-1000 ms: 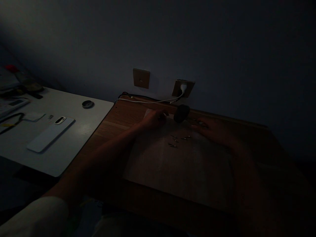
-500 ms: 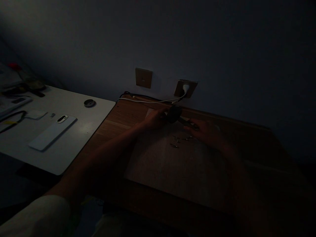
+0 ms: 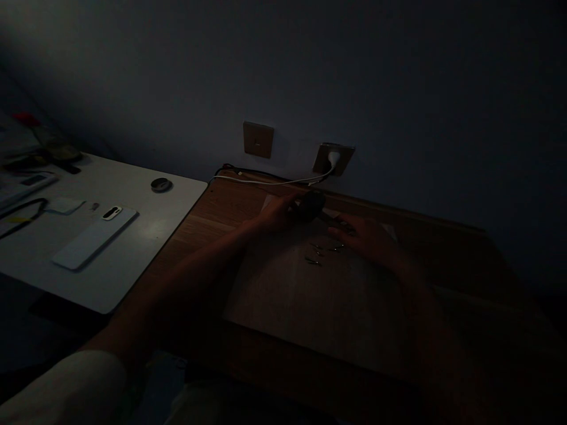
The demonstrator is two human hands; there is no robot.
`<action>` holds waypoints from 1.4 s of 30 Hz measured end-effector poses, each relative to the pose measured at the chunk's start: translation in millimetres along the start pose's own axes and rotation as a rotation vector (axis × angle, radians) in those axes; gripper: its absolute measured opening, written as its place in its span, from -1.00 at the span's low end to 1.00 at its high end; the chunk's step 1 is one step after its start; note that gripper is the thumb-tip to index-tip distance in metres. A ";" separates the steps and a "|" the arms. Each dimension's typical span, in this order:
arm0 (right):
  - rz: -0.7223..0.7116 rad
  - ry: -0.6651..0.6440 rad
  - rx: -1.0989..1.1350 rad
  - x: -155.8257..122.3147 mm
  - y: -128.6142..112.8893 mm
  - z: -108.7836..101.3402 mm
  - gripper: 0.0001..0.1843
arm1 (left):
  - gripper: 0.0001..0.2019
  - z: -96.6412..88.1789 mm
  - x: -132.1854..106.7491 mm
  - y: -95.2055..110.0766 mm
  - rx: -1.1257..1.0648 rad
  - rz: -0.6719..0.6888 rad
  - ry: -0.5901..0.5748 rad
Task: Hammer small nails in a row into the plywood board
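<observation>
Showing the relation of both hands to a dark, round-headed tool (image 3: 311, 205) above the far part of a flat board (image 3: 296, 301) on the wooden table (image 3: 208, 218). The tool lies between the hands: its blunt head is on the left, beside the fingers of the left hand (image 3: 281, 213), and its narrow shaft (image 3: 330, 220) slants rightward and toward the wearer, ending at the right hand (image 3: 361, 233). The long axis thus runs across the body, the left hand being nearer the head and the right nearer the shaft's end. The right grip appears closed about the shaft, though poor light hides the finger placement. The left grip is curled at the head; whether it touches or holds it cannot be told, nor how far it is open. Several small, slender metal pieces (image 3: 314, 261) lie scattered on the board, on the wearer's side of the tool, the rightmost lying near the right hand's fingers.
</observation>
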State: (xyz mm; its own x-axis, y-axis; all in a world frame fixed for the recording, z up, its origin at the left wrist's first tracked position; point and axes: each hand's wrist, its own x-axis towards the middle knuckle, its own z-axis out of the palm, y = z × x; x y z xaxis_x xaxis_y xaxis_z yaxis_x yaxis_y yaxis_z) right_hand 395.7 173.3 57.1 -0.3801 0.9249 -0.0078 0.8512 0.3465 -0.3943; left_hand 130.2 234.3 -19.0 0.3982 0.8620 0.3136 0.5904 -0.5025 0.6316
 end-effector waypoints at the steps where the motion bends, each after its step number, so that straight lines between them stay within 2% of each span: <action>1: -0.006 0.000 0.002 -0.2 -0.2 -0.2 -0.63 | -0.36 0.6 0.1 -0.6 -0.001 0.006 0.003; 7: -0.001 -0.022 -0.010 -0.6 -5.0 -1.9 -0.62 | -0.39 1.7 0.1 0.1 0.001 -0.008 -0.010; 12: 0.029 0.008 -0.047 -3.3 2.4 -9.5 -0.55 | -0.38 -12.0 3.5 1.7 0.001 0.015 -0.091; 15: 0.046 0.017 -0.067 -5.1 18.5 -18.7 -0.53 | -0.55 -25.7 4.4 12.8 0.066 0.111 -0.051; 18: 0.059 -0.015 -0.091 -6.4 34.3 -26.4 -0.57 | -0.82 -32.3 0.7 36.7 0.107 0.256 -0.013; 19: 0.058 -0.024 -0.100 -6.9 37.9 -27.9 -0.59 | -0.84 -31.7 -1.6 45.9 0.115 0.310 -0.044; 22: 0.060 -0.036 -0.102 -8.8 42.3 -29.3 -0.60 | -0.75 -23.2 -10.3 69.9 0.214 0.468 -0.230; 26: 0.086 -0.045 -0.078 -10.6 38.8 -28.7 -0.56 | -0.68 -8.9 -21.4 85.1 0.444 0.545 -0.392; 29: 0.096 -0.050 -0.066 -10.8 34.4 -29.4 -0.56 | -0.71 -3.6 -26.2 88.0 0.550 0.587 -0.389; 34: 0.105 -0.060 -0.067 -10.3 32.7 -30.1 -0.57 | -0.78 -1.2 -26.0 88.9 0.602 0.648 -0.358; 36: 0.109 -0.060 -0.066 -10.2 33.9 -30.3 -0.56 | -0.78 -2.3 -22.8 85.9 0.576 0.634 -0.344; 38: 0.099 -0.070 -0.061 -10.3 35.1 -31.0 -0.56 | -0.77 -4.6 -18.0 79.0 0.490 0.558 -0.272; 42: 0.066 -0.070 -0.063 -10.7 37.3 -32.6 -0.60 | -0.76 -6.8 -9.1 57.6 0.210 0.226 -0.038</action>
State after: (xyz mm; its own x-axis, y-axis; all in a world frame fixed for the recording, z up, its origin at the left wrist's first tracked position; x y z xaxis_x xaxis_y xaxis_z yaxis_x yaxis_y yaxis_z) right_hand 443.3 181.4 72.5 -0.3449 0.9337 -0.0964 0.8955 0.2966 -0.3318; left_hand 155.8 198.0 19.3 0.5592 0.7261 0.4002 0.6149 -0.6870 0.3872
